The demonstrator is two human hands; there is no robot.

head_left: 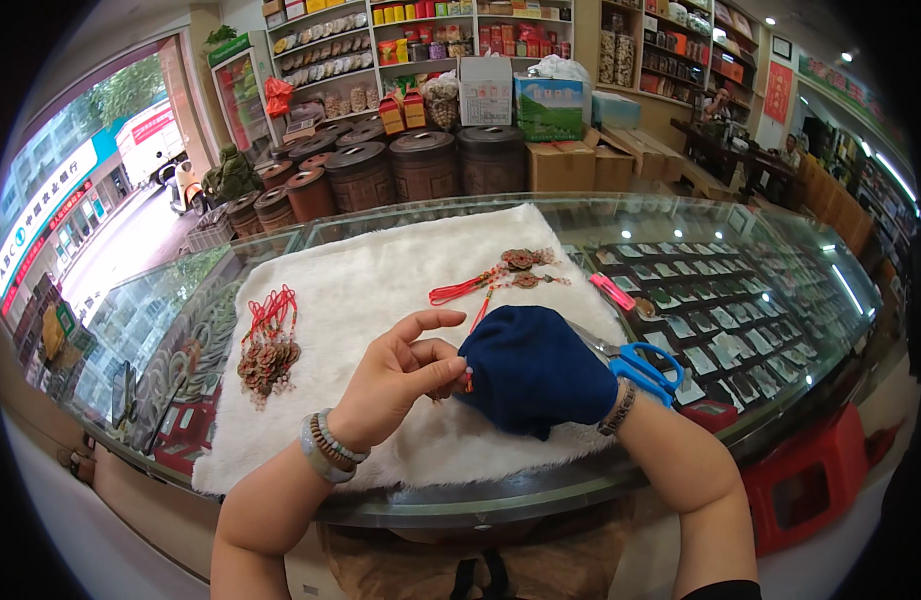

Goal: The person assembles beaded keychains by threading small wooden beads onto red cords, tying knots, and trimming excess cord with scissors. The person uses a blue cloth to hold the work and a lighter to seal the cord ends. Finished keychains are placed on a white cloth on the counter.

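Thumb and index finger of my left hand [405, 372] are pinched on a small beaded end of red cord [469, 380], right at the edge of a dark blue cloth [528, 370]. That cloth is bunched over my right hand [613, 398] and hides its fingers; only the wrist side shows. A red strand [482, 308] sticks up behind the cloth. On the white fluffy mat [365, 268], a pile of coin pendants [268, 365] with red cords lies at left. More coin pendants [520, 260] lie at the far right. Blue-handled scissors [648, 370] rest beside my right wrist.
The mat covers part of a glass display counter [380, 508] with rows of small items inside. A pink tool [612, 291] lies by the mat's right edge. A red stool [815, 490] stands at lower right. Lidded barrels [423, 165] and cartons [560, 165] line the far side.
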